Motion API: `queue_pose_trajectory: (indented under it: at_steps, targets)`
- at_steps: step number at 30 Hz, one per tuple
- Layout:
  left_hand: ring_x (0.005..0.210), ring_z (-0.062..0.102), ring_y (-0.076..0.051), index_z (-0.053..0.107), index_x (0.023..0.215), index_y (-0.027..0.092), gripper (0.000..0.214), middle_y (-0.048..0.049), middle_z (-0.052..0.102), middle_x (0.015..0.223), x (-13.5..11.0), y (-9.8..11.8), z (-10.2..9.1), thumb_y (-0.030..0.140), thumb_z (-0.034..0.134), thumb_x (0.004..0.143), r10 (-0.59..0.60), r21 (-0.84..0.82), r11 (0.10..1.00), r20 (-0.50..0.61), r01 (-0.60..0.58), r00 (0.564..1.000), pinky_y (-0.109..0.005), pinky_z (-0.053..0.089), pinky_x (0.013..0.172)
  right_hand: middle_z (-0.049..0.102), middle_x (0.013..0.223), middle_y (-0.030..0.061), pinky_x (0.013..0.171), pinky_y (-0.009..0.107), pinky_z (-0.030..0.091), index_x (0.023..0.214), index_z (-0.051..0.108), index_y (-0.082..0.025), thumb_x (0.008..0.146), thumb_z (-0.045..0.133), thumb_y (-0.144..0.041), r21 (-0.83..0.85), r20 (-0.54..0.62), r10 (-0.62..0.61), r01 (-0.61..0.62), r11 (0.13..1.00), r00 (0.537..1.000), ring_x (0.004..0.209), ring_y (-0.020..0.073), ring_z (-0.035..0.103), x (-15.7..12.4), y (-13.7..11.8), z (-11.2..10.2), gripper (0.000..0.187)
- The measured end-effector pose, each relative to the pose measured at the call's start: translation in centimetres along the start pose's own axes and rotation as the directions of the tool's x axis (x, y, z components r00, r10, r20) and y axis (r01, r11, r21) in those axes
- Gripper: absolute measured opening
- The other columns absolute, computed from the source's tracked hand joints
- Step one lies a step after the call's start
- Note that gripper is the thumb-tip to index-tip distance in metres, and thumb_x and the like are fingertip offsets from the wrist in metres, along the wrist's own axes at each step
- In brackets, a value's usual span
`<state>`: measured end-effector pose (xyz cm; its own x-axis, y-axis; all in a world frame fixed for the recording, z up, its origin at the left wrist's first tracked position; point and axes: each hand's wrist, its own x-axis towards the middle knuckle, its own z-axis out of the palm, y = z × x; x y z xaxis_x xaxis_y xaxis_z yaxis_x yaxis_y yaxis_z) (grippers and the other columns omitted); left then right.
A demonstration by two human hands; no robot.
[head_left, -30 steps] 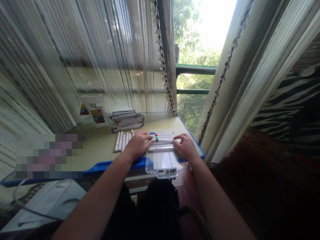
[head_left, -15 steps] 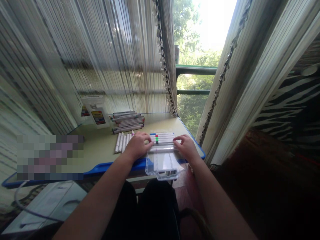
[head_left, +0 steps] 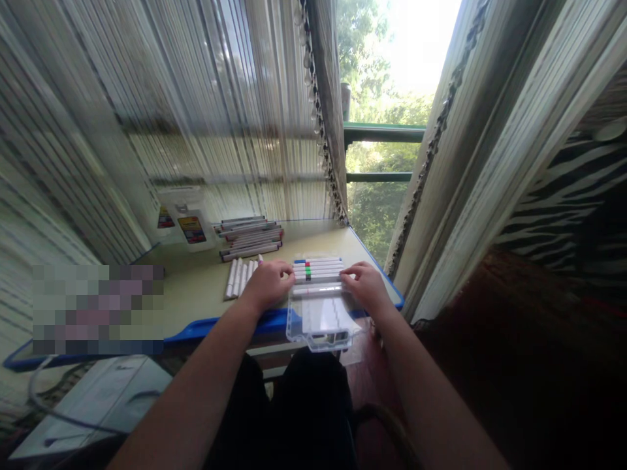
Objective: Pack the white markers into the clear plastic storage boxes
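Observation:
A clear plastic case (head_left: 321,339) lies open at the table's front edge, its near part jutting over the rim. In its far part, several white markers (head_left: 324,270) lie side by side crosswise, with blue, red, green and dark bands near their left ends. My left hand (head_left: 268,282) is closed, thumb and fingers at the left end of the nearest marker in this row. At the right end, my right hand (head_left: 365,285) pinches with thumb and index finger; its other fingers are curled. The fingertips partly hide the marker ends.
Left of my left hand, several white markers (head_left: 237,279) lie side by side. Behind them is a loose pile of markers (head_left: 252,238). A clear plastic case with a label (head_left: 192,230) stands at the back. The table (head_left: 181,287) has a blue rim; curtains hang behind and to the right.
My left hand has shifted slightly left and its fingers have drawn closer together. My right hand stays at the right ends of the markers. The case has hardly moved.

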<state>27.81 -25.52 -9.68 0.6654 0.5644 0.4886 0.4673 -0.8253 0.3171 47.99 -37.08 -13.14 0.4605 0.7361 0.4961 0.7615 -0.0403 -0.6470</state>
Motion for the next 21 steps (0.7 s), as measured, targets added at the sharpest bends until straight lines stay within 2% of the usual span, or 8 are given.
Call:
queue_pose_trajectory:
  at_steps: [3, 7, 13, 21]
  targets:
    - [0.079, 0.062, -0.018, 0.070, 0.072, 0.016, 0.022, -0.0053, 0.069, 0.082, -0.02, -0.16, -0.12, 0.018, 0.048, 0.071, 0.025, -0.007, 1.000, -0.056, -0.025, 0.998, -0.030, 0.047, 0.076, 0.064, 0.082, 0.0055, 0.076, 0.028, 0.046, 0.078, 0.075, -0.017, 0.074, 0.057, -0.022, -0.003, 0.001, 0.005, -0.005, 1.000, 1.000, 0.066, 0.0137, 0.057, -0.04, -0.06, 0.00, 0.019]
    - [0.082, 0.061, -0.019, 0.072, 0.073, 0.018, 0.034, -0.0043, 0.069, 0.084, -0.07, -0.27, -0.15, 0.006, 0.042, 0.064, 0.046, -0.017, 0.999, -0.142, -0.049, 0.989, -0.032, 0.047, 0.081, 0.064, 0.083, 0.0060, 0.075, 0.028, 0.046, 0.079, 0.075, -0.016, 0.075, 0.057, -0.023, -0.006, 0.000, 0.012, -0.012, 1.000, 1.000, 0.065, 0.0136, 0.056, -0.11, -0.14, -0.06, 0.020]
    - [0.086, 0.060, -0.019, 0.074, 0.068, 0.021, 0.038, -0.0019, 0.070, 0.082, 0.01, -0.36, 0.22, 0.002, 0.042, 0.059, 0.066, -0.014, 0.998, -0.021, -0.067, 0.998, -0.033, 0.046, 0.086, 0.063, 0.082, 0.0051, 0.074, 0.027, 0.046, 0.078, 0.074, -0.016, 0.074, 0.057, -0.022, 0.002, -0.001, -0.014, 0.014, 1.000, 1.000, 0.062, 0.0122, 0.054, -0.09, -0.26, -0.17, 0.019]
    - [0.084, 0.060, -0.019, 0.075, 0.072, 0.021, 0.041, -0.0023, 0.070, 0.082, 0.17, -0.70, 0.53, 0.002, 0.042, 0.059, 0.046, 0.016, 0.999, 0.020, -0.047, 0.999, -0.033, 0.047, 0.086, 0.063, 0.080, 0.0049, 0.073, 0.027, 0.046, 0.074, 0.074, -0.017, 0.075, 0.058, -0.022, 0.011, -0.013, 0.000, 0.000, 1.000, 1.000, 0.064, 0.0127, 0.055, -0.14, -0.42, -0.17, 0.018]
